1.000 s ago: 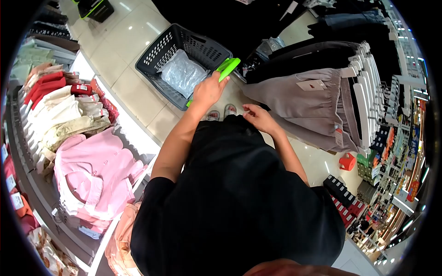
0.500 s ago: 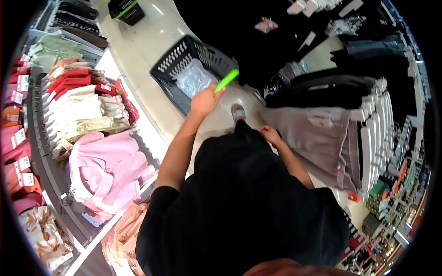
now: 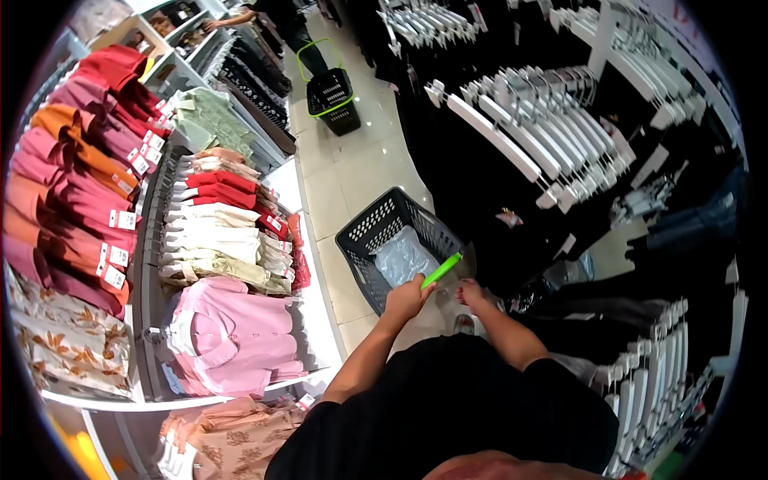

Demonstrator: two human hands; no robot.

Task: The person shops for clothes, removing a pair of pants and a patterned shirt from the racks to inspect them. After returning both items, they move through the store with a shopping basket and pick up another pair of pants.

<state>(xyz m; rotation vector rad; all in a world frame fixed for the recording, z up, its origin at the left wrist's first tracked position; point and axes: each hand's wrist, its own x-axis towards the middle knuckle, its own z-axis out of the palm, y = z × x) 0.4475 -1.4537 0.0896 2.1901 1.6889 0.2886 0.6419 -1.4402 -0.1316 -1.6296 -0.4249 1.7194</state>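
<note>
My left hand [image 3: 406, 301] is closed around the bright green handle [image 3: 442, 271] of a dark grey shopping basket [image 3: 364, 226]. The basket has perforated sides and hangs in front of me over the aisle floor. Inside it lies a clear plastic-wrapped package [image 3: 406, 255] with pale contents. My right hand [image 3: 474, 295] hovers just right of the handle, apart from it, with its fingers curled and nothing visible in them. One of my shoes [image 3: 463, 323] shows below that hand.
To the left, a white-edged display holds hanging shirts, a pink shirt [image 3: 240, 332] nearest. Racks of white hangers [image 3: 544, 128] with black clothes line the right. Ahead on the tiled aisle [image 3: 324, 172] stand another green-trimmed basket [image 3: 330, 94] and a person [image 3: 288, 28] reaching left.
The view has advanced and tilted up along the aisle, showing the person and more racks ahead. My right hand has come forward, closer to the basket handle. My left hand keeps its grip.
</note>
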